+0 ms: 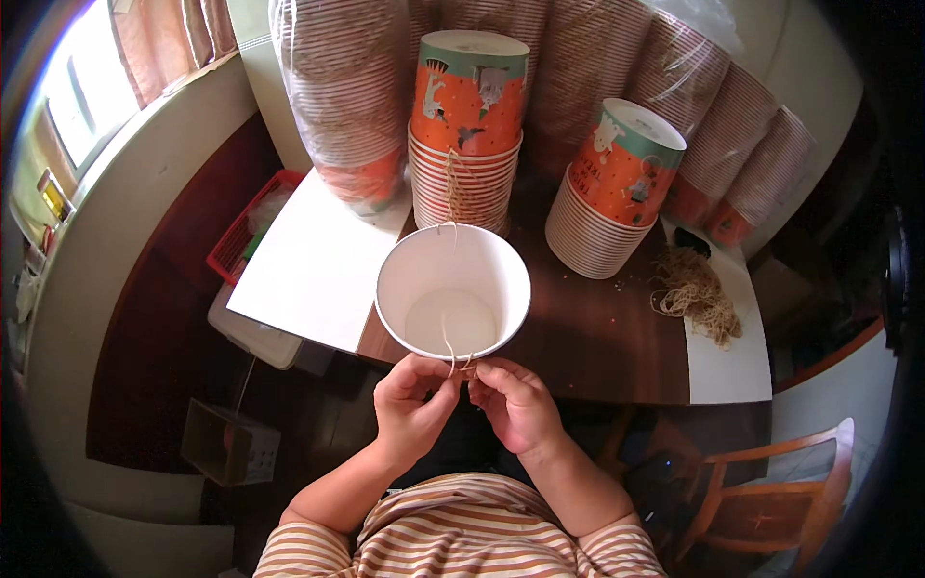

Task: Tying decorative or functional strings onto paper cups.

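A paper bucket (461, 325) with a white inside lies tilted toward me at the table's near edge, its mouth facing up. Natural twine (446, 334) hangs over its near rim and runs down between my hands. At the near rim, the fingers of my left hand (416, 403) are closed in a pinch on the twine. My right hand (518, 400) pinches close beside it, thumb and fingers together at the twine by the rim. More twine shows at the bucket's far rim. The fingertips partly hide the spot where the twine meets the bucket.
Behind stand two stacks of orange and green buckets (472, 106) (621, 173). Plastic-wrapped bucket stacks (342, 87) line the back. A tangle of twine (701, 294) lies at right. A red basket (236, 226) stands left, a wooden chair (771, 491) lower right, a cardboard box (226, 445) lower left.
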Tool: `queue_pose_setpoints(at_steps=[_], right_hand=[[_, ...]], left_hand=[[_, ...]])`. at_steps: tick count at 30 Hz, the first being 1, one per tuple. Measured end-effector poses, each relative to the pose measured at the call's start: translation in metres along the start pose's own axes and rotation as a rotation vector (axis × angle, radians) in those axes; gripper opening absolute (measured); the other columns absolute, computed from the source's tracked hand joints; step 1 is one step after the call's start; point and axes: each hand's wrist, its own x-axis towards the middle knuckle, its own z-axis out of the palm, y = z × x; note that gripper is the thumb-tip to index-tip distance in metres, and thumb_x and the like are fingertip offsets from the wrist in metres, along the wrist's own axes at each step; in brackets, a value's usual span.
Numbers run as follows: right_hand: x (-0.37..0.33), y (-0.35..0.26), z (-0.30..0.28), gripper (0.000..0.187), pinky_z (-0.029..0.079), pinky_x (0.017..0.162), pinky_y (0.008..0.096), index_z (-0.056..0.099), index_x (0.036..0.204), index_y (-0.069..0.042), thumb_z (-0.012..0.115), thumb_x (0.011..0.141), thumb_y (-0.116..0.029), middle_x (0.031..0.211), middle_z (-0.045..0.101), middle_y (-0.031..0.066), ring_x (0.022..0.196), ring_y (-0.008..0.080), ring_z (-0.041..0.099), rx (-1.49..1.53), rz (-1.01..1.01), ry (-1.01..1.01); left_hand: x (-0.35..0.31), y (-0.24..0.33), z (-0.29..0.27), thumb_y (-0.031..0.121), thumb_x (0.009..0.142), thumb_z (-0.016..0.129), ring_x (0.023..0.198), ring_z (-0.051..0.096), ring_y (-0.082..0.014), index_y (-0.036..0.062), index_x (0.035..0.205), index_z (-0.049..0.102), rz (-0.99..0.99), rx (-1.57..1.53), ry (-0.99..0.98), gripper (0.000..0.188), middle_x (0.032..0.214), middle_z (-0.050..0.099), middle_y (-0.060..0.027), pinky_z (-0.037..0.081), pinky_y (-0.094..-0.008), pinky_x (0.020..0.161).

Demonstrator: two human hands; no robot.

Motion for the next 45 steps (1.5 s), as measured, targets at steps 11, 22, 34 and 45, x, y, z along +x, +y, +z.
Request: queue_pose_setpoints(at_steps=[11, 22, 34, 45], right_hand=[[-0.003, 0.004, 0.000, 0.012, 0.043, 0.065, 0.0236, 0.068, 0.090, -0.003, 0.060, 0.086, -0.012, 0.083, 0.066, 0.0037, 0.067, 0.0088, 0.052, -0.073, -0.064, 0.007], [-0.005, 0.005, 0.003, 0.016, 0.036, 0.064, 0.0209, 0.071, 0.092, -0.009, 0.064, 0.085, -0.021, 0.081, 0.065, -0.0034, 0.069, 0.0032, 0.048, -0.228, -0.168, 0.028], [-0.001, -0.001, 0.009, 0.017, 0.038, 0.063, 0.0204, 0.069, 0.093, -0.004, 0.060, 0.085, -0.015, 0.081, 0.065, 0.0002, 0.068, 0.0053, 0.048, -0.259, -0.141, -0.028], [0.007, 0.002, 0.001, 0.014, 0.041, 0.065, 0.0211, 0.067, 0.092, -0.004, 0.061, 0.083, -0.014, 0.086, 0.067, 0.0029, 0.074, 0.0076, 0.056, -0.267, -0.228, -0.030]], left_hand=[[0.004, 0.000, -0.001, -0.011, 0.070, 0.064, 0.068, 0.063, -0.0136, -0.0012, 0.091, 0.062, 0.447, 0.502, -0.035, 0.023, 0.084, 0.062, -0.0099, 0.050, -0.0221, 0.056], [0.007, 0.002, 0.001, -0.010, 0.067, 0.067, 0.067, 0.064, -0.0198, -0.0012, 0.088, 0.063, 0.614, 0.657, -0.021, 0.024, 0.079, 0.064, -0.0117, 0.052, -0.0268, 0.059], [-0.005, -0.007, -0.005, -0.010, 0.073, 0.063, 0.071, 0.062, -0.0128, -0.0037, 0.084, 0.059, 0.151, 0.302, -0.031, 0.014, 0.079, 0.062, -0.0086, 0.049, -0.0221, 0.060], [-0.004, -0.007, -0.005, -0.006, 0.085, 0.056, 0.077, 0.064, -0.0126, -0.0054, 0.088, 0.059, -0.083, -0.063, 0.016, 0.005, 0.085, 0.065, -0.0083, 0.051, -0.0219, 0.069]])
